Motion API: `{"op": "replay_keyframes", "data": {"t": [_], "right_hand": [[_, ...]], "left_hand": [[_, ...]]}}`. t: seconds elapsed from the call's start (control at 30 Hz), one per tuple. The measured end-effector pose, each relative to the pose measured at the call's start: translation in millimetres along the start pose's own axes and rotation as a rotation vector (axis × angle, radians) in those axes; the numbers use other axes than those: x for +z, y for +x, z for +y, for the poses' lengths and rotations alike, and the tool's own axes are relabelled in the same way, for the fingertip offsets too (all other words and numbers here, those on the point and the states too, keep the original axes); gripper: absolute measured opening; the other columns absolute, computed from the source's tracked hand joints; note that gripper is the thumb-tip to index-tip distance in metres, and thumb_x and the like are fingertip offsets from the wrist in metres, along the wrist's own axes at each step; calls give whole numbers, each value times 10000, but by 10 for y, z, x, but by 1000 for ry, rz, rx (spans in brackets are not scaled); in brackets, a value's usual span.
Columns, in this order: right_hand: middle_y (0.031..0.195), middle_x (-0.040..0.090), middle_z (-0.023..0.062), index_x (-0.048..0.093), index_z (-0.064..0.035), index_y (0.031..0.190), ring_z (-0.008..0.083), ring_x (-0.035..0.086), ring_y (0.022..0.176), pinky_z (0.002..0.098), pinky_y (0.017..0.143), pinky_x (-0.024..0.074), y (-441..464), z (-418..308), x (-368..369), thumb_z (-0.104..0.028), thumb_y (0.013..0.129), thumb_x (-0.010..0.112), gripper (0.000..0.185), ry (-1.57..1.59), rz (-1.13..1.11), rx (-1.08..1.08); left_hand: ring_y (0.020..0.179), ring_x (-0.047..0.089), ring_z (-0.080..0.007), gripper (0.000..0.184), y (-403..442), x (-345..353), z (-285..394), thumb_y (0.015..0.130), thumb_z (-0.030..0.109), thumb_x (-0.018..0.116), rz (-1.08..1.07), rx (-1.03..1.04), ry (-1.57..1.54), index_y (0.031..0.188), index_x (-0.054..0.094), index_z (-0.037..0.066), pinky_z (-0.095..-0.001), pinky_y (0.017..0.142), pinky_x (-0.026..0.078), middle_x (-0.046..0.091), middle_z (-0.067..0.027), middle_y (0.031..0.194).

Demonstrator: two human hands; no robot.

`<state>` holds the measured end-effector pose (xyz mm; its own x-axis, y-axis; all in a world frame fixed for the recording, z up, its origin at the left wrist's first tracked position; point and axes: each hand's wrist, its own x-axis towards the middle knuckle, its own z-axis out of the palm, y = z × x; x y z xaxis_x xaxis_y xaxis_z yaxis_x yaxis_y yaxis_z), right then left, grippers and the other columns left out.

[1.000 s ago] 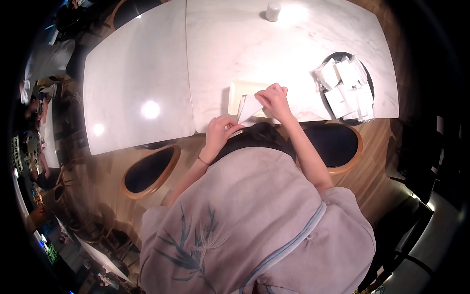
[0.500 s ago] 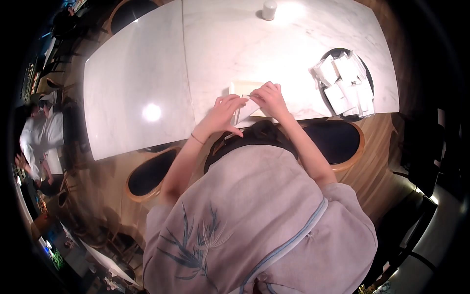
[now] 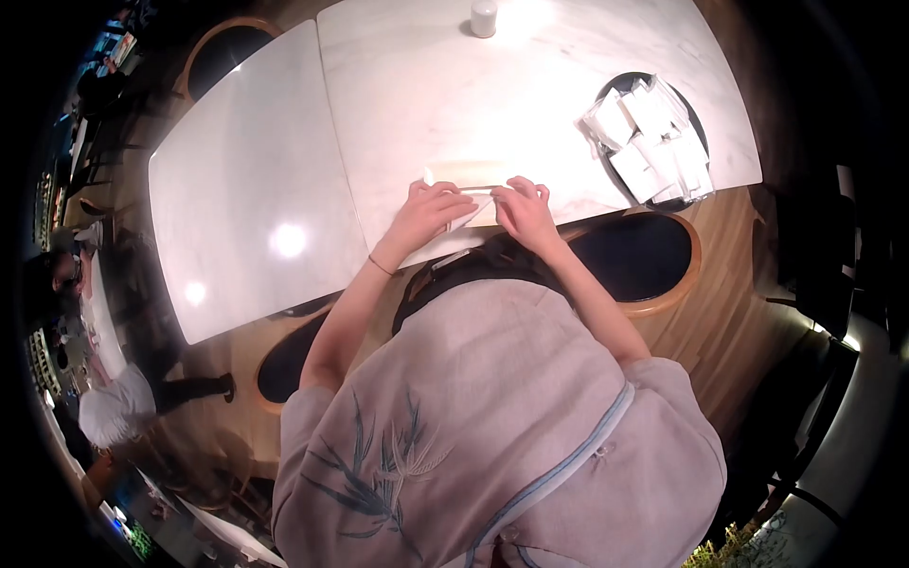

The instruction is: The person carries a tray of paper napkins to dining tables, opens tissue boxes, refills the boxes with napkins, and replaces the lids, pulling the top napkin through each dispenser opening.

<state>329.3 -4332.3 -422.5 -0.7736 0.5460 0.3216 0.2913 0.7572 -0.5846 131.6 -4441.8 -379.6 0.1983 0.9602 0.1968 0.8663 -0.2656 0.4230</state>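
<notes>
Near the table's front edge, both hands are at a white folded napkin [image 3: 470,217]. My left hand [image 3: 424,217] has its fingers bent over the napkin's left part. My right hand [image 3: 526,214] pinches at its upper right end. A thin dark edge or strip runs between the two sets of fingertips; what it is cannot be made out. Just behind the hands lies a pale, flat rectangular thing [image 3: 478,172], washed out by glare. To the right, a round dark tray [image 3: 702,134] bears several white folded packets [image 3: 644,166].
The white marble table [image 3: 417,104] has a seam left of my hands. A small white cup or jar [image 3: 483,17] stands at the far side. Black-seated chairs [image 3: 634,257] are tucked along the near edge. Another person in a white top [image 3: 118,407] is at the far left.
My hands have drawn level, and the napkin between them now lies lower and shows less. The view has shifted a little, and the person at left appears lower.
</notes>
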Motion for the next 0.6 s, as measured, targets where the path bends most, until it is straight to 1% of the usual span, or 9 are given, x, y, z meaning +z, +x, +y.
{"op": "replay_keyframes", "data": {"t": [0.03,0.13,0.27,0.33,0.37,0.4,0.5,0.53,0.6], "right_hand": [[840,603,23,579,-96,965,215,502,1013,380,810,315,-3,16,9,-101,754,604,213,-19,10,-20],[864,601,27,581,-92,979,218,501,1013,389,809,315,-23,37,19,-106,747,616,235,-69,3,-28],[890,600,40,580,-96,1002,224,498,1009,385,805,331,-46,-28,28,-107,733,632,274,-16,2,9],[898,599,48,578,-107,1018,227,501,992,368,792,358,26,-211,-53,-92,718,643,307,238,39,94],[885,597,66,570,-93,1038,237,548,880,345,731,417,82,-257,-90,-88,711,656,338,260,-2,75],[885,597,66,570,-93,1038,237,548,880,345,731,417,87,-281,-62,-88,711,656,338,260,0,78],[876,611,97,572,-40,1055,175,576,623,285,575,473,99,-316,32,-88,738,673,336,475,-106,333],[876,611,97,572,-40,1055,175,576,623,285,575,473,91,-295,63,-88,738,673,336,475,-104,336],[823,626,115,586,0,991,176,603,616,279,573,483,91,-274,91,-57,749,635,253,529,-61,379]], "left_hand": [[950,538,-129,272,16,-1,3,725,211,692,45,86,23,987,646,157,-326,768,306,629,57,979],[885,562,-109,194,57,-73,103,719,212,703,106,82,-82,900,672,151,-309,749,301,650,70,885],[844,572,-99,186,-6,-94,150,699,237,720,182,91,-91,858,677,149,-299,737,298,652,75,824],[893,562,-111,294,-63,-35,112,661,273,743,165,64,-134,912,668,141,-306,776,290,646,61,897],[893,562,-111,294,-20,-73,141,661,273,743,163,66,-135,912,668,141,-306,776,290,646,61,897],[926,549,-121,350,45,-117,179,658,275,750,123,-11,-201,964,650,139,-312,804,279,638,55,928],[979,524,-137,439,105,-36,59,667,260,754,53,-137,-315,1063,608,137,-323,853,256,619,40,987],[1000,511,-144,473,92,23,-3,680,243,750,26,-189,-363,1109,584,137,-329,874,244,608,31,1015],[988,506,-145,393,89,13,-63,747,171,691,-2,-187,-346,1120,573,133,-336,870,251,595,6,1014]]}}
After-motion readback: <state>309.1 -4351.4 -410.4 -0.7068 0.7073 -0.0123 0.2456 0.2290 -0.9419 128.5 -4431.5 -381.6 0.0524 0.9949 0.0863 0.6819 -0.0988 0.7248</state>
